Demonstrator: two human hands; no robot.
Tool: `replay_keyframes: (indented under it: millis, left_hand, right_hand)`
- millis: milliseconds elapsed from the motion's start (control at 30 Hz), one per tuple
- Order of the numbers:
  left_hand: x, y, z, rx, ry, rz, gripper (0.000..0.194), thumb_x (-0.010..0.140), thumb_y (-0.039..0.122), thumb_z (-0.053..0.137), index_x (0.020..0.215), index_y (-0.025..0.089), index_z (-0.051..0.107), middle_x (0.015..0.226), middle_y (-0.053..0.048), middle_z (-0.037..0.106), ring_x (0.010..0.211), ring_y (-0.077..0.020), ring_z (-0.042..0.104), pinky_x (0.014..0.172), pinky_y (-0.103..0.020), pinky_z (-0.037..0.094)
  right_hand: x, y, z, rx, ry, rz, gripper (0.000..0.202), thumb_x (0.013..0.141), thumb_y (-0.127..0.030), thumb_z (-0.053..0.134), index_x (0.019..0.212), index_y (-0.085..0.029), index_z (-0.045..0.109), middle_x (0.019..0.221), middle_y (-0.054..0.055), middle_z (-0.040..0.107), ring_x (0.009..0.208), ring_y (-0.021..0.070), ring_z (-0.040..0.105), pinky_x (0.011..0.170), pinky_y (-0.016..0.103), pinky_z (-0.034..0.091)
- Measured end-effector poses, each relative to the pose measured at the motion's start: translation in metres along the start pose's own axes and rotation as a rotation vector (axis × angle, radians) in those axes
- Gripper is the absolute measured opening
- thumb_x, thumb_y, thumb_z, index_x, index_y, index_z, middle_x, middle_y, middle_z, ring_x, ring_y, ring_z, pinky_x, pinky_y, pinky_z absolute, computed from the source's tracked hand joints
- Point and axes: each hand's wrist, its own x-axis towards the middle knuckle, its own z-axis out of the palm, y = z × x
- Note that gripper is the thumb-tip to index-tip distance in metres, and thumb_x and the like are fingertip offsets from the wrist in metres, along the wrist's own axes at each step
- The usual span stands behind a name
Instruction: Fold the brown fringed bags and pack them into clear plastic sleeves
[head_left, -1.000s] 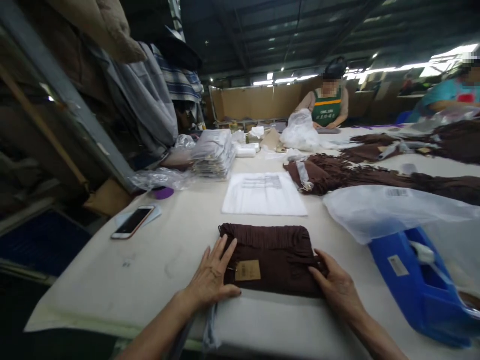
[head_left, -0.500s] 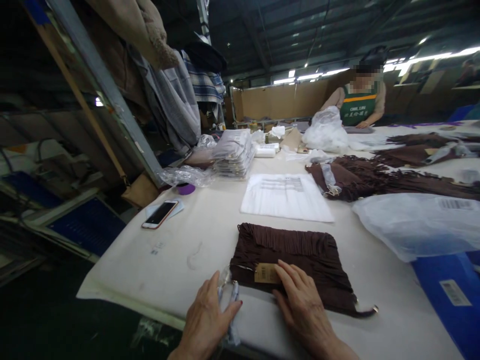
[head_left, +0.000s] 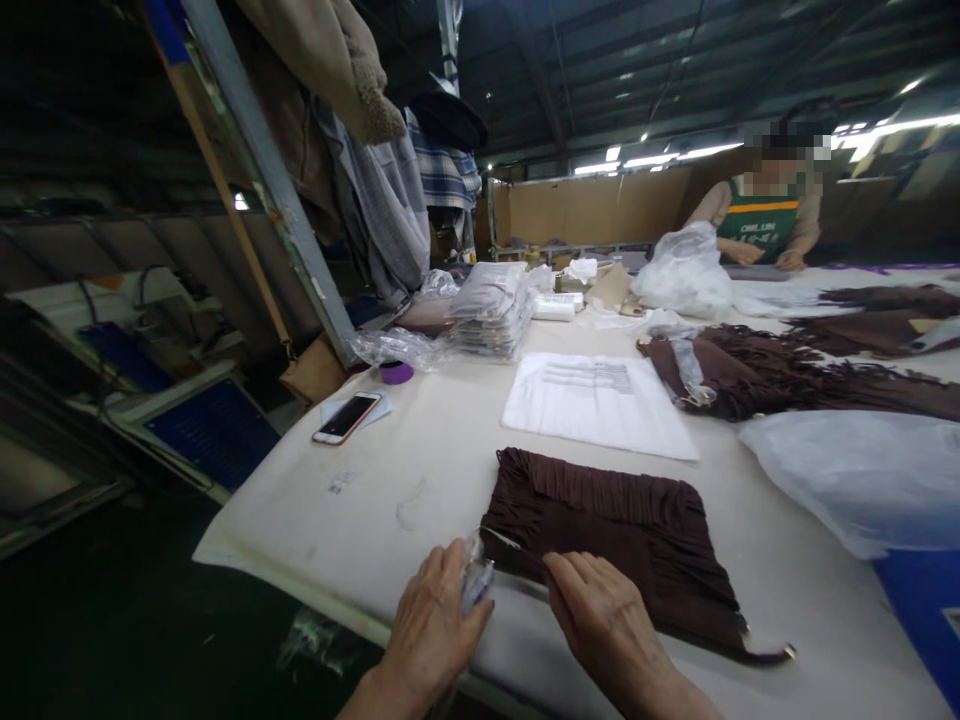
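Note:
A dark brown fringed bag (head_left: 600, 520) lies flat on the pale table in front of me. Its strap end with a metal clip sticks out at the lower right. My left hand (head_left: 435, 625) is closed around a piece of clear plastic wrapping (head_left: 475, 580) at the bag's left corner; what the wrapping covers is hard to make out. Thumb and fingers of my right hand (head_left: 611, 620) pinch the bag's near edge. The tan paper tag is out of sight.
Beyond the bag lies a white printed plastic sheet (head_left: 600, 402). At left are a phone (head_left: 347, 418), purple tape (head_left: 396, 372) and a stack of packed items (head_left: 487, 310). More brown fringed pieces (head_left: 750, 365) and a plastic bag (head_left: 855, 470) lie right. A co-worker (head_left: 765, 220) stands behind.
My right hand's fingers have closed on the bag's near edge, and the tan tag has gone from view. My left hand has closed further round the plastic. The whole view has shifted.

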Motion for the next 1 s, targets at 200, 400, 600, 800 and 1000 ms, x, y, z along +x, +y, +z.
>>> replay_keyframes:
  millis: [200, 400, 600, 800, 1000]
  left_hand:
    - [0.02, 0.008, -0.024, -0.321, 0.37, 0.331, 0.032, 0.08, 0.027, 0.045, 0.108, 0.018, 0.058, 0.108, -0.009, 0.061, 0.104, -0.0204, 0.054, 0.093, -0.032, 0.043]
    - [0.04, -0.027, -0.018, -0.549, 0.269, -0.231, 0.03, 0.078, 0.041, 0.04, 0.07, 0.017, 0.055, 0.061, -0.002, 0.059, 0.057, -0.0165, 0.059, 0.054, -0.026, 0.048]
    - [0.042, -0.058, -0.007, -0.346, 0.208, -0.35, 0.015, 0.077, 0.026, 0.044, 0.069, 0.017, 0.053, 0.056, -0.003, 0.057, 0.056, -0.0182, 0.059, 0.056, -0.026, 0.044]
    - [0.037, -0.056, -0.015, -0.183, 0.205, -0.279, 0.045, 0.078, 0.022, 0.048, 0.122, 0.015, 0.041, 0.108, -0.012, 0.058, 0.101, -0.0231, 0.057, 0.085, -0.031, 0.041]
    - [0.047, -0.049, -0.019, -0.279, 0.091, -0.225, 0.037, 0.07, 0.013, 0.05, 0.107, 0.016, 0.05, 0.09, -0.004, 0.062, 0.086, -0.0174, 0.059, 0.076, -0.025, 0.042]
  right_hand:
    - [0.061, -0.022, -0.004, 0.097, -0.086, -0.181, 0.021, 0.086, -0.008, 0.039, 0.074, -0.018, 0.053, 0.065, 0.001, 0.055, 0.059, 0.0146, 0.046, 0.057, 0.026, 0.036]
    - [0.042, -0.03, 0.011, 0.226, -0.075, 0.038, 0.025, 0.085, -0.009, 0.038, 0.105, -0.016, 0.051, 0.092, 0.009, 0.06, 0.081, 0.0177, 0.055, 0.07, 0.029, 0.048]
    - [0.014, -0.053, 0.049, 0.105, -0.317, -0.274, 0.046, 0.077, -0.006, 0.045, 0.122, -0.016, 0.043, 0.12, 0.01, 0.057, 0.099, 0.0236, 0.053, 0.084, 0.041, 0.045]
    - [0.035, -0.054, 0.061, -0.037, -0.255, -0.407, 0.012, 0.079, -0.008, 0.048, 0.087, -0.016, 0.053, 0.077, 0.004, 0.057, 0.075, 0.0195, 0.052, 0.077, 0.035, 0.046]
    - [0.033, -0.045, 0.057, 0.002, -0.227, -0.439, 0.012, 0.08, -0.012, 0.049, 0.091, -0.017, 0.052, 0.081, 0.003, 0.056, 0.073, 0.0177, 0.05, 0.07, 0.031, 0.044]
